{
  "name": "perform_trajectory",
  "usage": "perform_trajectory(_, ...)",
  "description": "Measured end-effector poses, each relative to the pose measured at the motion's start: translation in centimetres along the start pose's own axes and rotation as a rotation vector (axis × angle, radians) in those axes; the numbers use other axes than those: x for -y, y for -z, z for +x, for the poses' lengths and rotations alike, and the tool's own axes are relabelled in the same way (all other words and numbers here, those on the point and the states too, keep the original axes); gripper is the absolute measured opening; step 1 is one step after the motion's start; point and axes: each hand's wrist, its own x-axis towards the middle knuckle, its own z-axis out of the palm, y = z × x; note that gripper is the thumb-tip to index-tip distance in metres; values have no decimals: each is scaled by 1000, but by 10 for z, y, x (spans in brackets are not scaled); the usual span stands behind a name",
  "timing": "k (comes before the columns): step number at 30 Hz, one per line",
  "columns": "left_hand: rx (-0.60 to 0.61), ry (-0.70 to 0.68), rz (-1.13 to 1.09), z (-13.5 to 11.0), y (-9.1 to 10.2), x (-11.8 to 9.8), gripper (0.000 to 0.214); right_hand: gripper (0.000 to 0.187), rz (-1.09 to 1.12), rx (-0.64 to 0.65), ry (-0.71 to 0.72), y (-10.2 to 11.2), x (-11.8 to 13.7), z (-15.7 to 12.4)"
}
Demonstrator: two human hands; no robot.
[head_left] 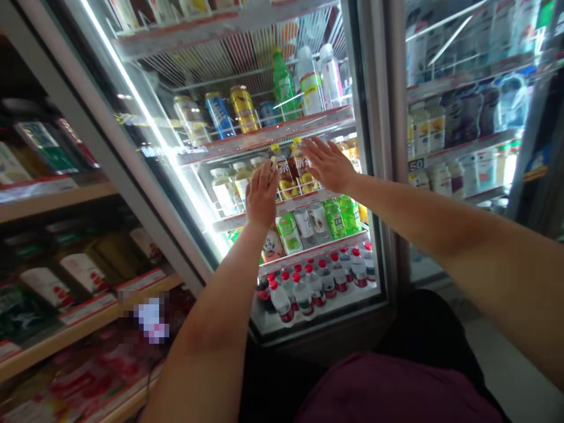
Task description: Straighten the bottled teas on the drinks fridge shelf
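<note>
Both my arms reach forward into the view of a lit drinks cooler. My left hand [263, 197] has its fingers stretched upward, in front of the middle shelf, and nothing shows in it. To its right, my right hand [328, 164] is spread flat with the fingers pointing left, also holding nothing. Between the hands stand brown tea bottles [288, 170] with yellow caps. Whether either hand touches them, or glass in front of them, I cannot tell. White-labelled bottles [224, 191] are left of my left hand.
Above are cans [219, 114] and a green bottle [284, 82]. Below stand green-labelled bottles [288, 233] and several red-capped water bottles [304, 294]. A metal door frame [383, 117] separates a second cooler at right. Wooden shelves [57, 202] with bottles line the left.
</note>
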Motion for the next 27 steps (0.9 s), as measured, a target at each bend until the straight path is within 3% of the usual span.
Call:
perform_trajectory(4, 21, -51, 27, -11, -4, 1, 67, 71, 14, 5, -4, -20, -15, -14)
perform_trajectory(8, 46, -68, 28, -11, -7, 1, 65, 73, -33, -12, -46, -29, -9, -17)
perform_trajectory(13, 46, -46, 11, 2, -6, 12, 72, 71, -40, -72, -122, -32, 0, -16)
perform_trajectory(17, -26, 11, 16, -7, -18, 8, 73, 71, -17, -71, -125, -34, 1, -17)
perform_trajectory(20, 32, -33, 3, -13, -24, 1, 73, 70, 9, -85, -111, -36, -1, -17)
perform_trajectory(27, 25, -38, 17, 11, -17, -3, 73, 75, -19, -17, -137, -31, 2, -15)
